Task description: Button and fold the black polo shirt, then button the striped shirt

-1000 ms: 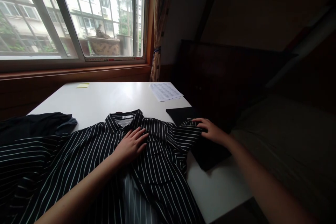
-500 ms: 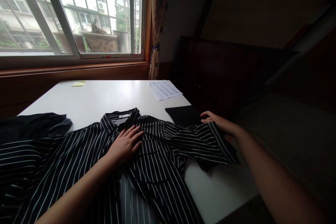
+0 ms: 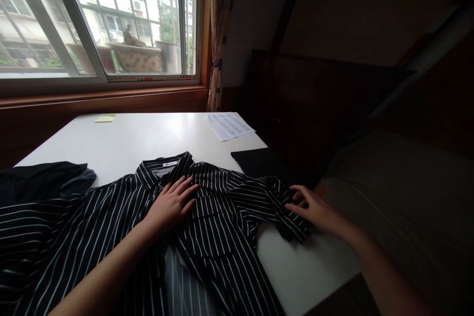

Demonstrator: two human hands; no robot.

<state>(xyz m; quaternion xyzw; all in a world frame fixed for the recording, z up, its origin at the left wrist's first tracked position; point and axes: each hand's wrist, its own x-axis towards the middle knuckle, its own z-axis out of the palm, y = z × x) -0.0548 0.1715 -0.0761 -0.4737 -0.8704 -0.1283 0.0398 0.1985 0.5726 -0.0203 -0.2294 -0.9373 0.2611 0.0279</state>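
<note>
A black shirt with white stripes (image 3: 211,227) lies spread out, front up, its collar (image 3: 163,168) pointing away from me. Flat on its chest, just below the collar, rests my left hand (image 3: 173,202), fingers spread. Over at the right sleeve (image 3: 259,195), my right hand (image 3: 309,207) is at the cuff end with its fingers bent and apart. The fingertips are at the sleeve's edge, and I see no cloth pinched between them. That sleeve end is bunched and crumpled.
The shirt lies on a white table (image 3: 133,136). Dark folded cloth (image 3: 44,180) sits at left; a flat black item (image 3: 255,162) lies beyond the right sleeve. Printed papers (image 3: 229,126) and a yellow note pad (image 3: 105,118) are near the far edge, below a window (image 3: 144,19).
My right hand has come out from behind the sleeve cuff and moved lower. The cuff, held out wide before, has dropped and crumpled. My left hand stays on the chest.
</note>
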